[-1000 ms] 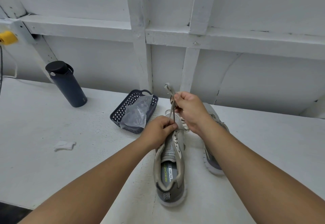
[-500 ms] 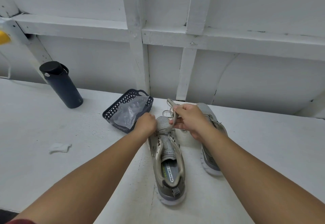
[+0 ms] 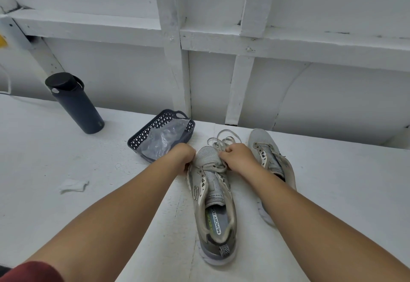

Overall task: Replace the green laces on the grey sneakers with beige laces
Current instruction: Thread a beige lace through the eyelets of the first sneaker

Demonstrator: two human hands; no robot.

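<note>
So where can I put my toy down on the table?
Bare table lies between the paper scrap and the near edge, also right of the far sneaker. It's crowded around the basket, both hands and the laces.

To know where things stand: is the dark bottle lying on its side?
No, the dark bottle stands upright on the white table, left of the basket.
</note>
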